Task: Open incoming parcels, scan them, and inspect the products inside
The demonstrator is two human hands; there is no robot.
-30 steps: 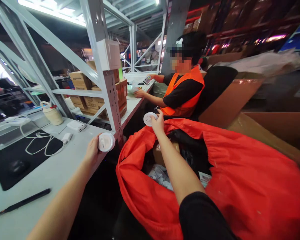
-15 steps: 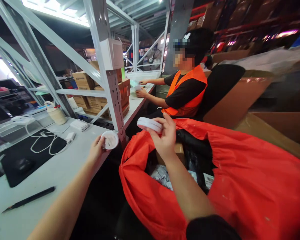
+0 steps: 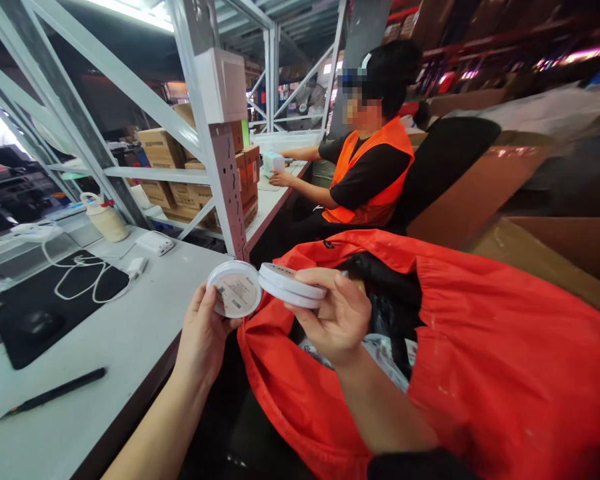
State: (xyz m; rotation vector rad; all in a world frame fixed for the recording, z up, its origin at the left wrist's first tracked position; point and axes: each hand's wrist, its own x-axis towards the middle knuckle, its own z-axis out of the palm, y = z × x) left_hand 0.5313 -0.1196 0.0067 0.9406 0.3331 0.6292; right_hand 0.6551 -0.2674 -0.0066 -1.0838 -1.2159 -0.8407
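My left hand (image 3: 206, 331) is closed on a round white container (image 3: 239, 293), its printed label turned toward me. Pinched between the thumb and fingers of my right hand (image 3: 337, 319) are flat round white containers (image 3: 287, 285), seen edge-on; they look like two stacked, though I cannot be sure. The things in my two hands are side by side, and their edges seem to touch. Beneath my right hand gapes a large red bag (image 3: 495, 333), with plastic-wrapped packages (image 3: 380, 353) partly visible inside.
On the white table (image 3: 115, 360) at left are a black pen (image 3: 53, 393), a mouse pad (image 3: 10, 337), cables and a cream bottle (image 3: 105, 219). A metal rack post (image 3: 225, 180) rises ahead. Beyond it, a person in an orange vest (image 3: 370, 173) sits near cardboard boxes (image 3: 195, 195).
My hands have come together, bringing the white containers side by side. The left one moved right and its label faces me more fully. My right hand lowered slightly.
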